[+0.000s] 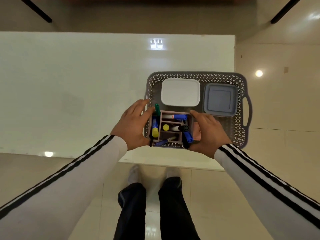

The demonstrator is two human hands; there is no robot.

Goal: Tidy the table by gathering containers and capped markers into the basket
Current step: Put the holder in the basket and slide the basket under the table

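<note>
Your hands clasp a mauve marker caddy (173,112) from both sides. Your left hand (133,125) curls round its 9 o'clock wall and your right hand (207,132) round its 3 o'clock wall. The caddy sits inside the grey lattice basket (195,74), in the 7 o'clock corner. I cannot tell whether it rests on the basket floor or hangs just above it.

The caddy's compartments hold capped markers. A green marker (157,109) stands up at its 11 o'clock corner and a yellow-capped marker (155,131) lies along the left side. Blue and black caps show elsewhere.

At the basket's 12 o'clock side lies a white lidded container (181,92). Just beside it at 2 o'clock is a blue-grey lidded container (220,100). A small pink object (197,135) shows at the caddy's 3 o'clock side, mostly hidden by your right hand.

The basket stands on the glossy white bench (69,84), toward its 3 o'clock end and close to the near edge, and its right handle reaches past the bench's edge. The bench top mirrors a ceiling light at 12 o'clock.

The floor (277,153) is pale, shiny tile that carries round lamp glints. Two black furniture legs (37,10) slant down at 11 and 1 o'clock beyond the bench.
</note>
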